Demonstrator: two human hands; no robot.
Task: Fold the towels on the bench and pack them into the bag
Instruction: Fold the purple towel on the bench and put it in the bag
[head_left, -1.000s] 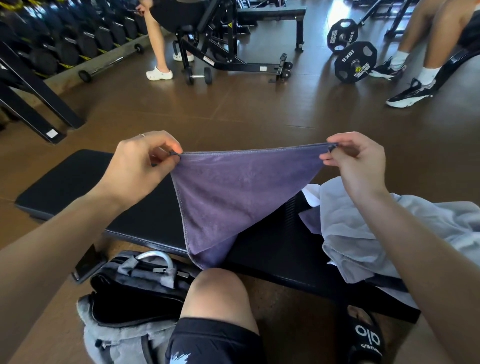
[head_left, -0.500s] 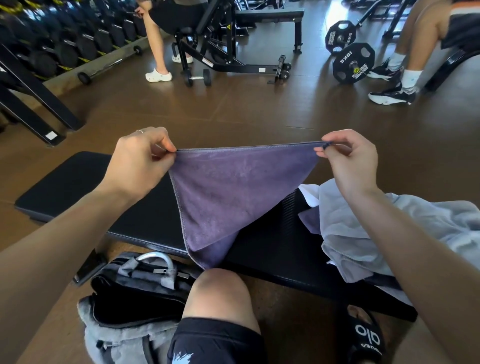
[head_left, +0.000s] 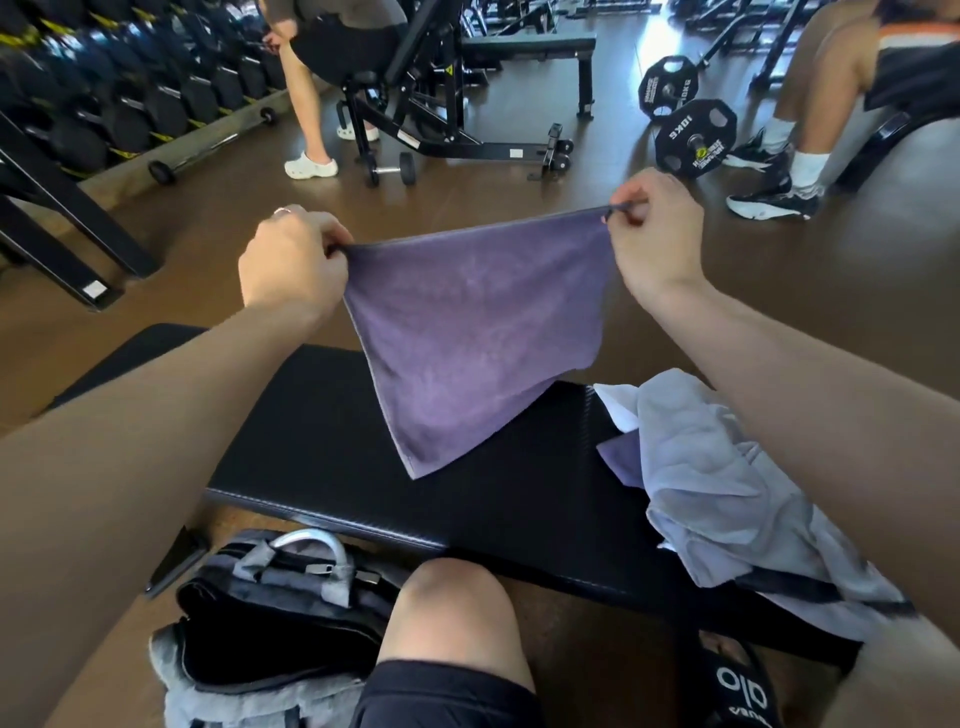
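Two things sit nearest you: the open bag (head_left: 270, 654) on the floor by your knee (head_left: 452, 613), ready to receive, and the black bench (head_left: 322, 467) just beyond. Crumpled on the bench's right end lies a grey towel (head_left: 727, 499), waiting its turn. Above the bench your left hand (head_left: 291, 265) and right hand (head_left: 660, 228) each pinch a top corner of the purple towel (head_left: 467, 332) — pulled taut so it hangs flat, likely to square it for folding. Farther off, people sit among weights.

Both hands lift the soft purple cloth towel (head_left: 470, 332) higher in the frame; its lower corner now hangs above the black padded bench (head_left: 519, 499).
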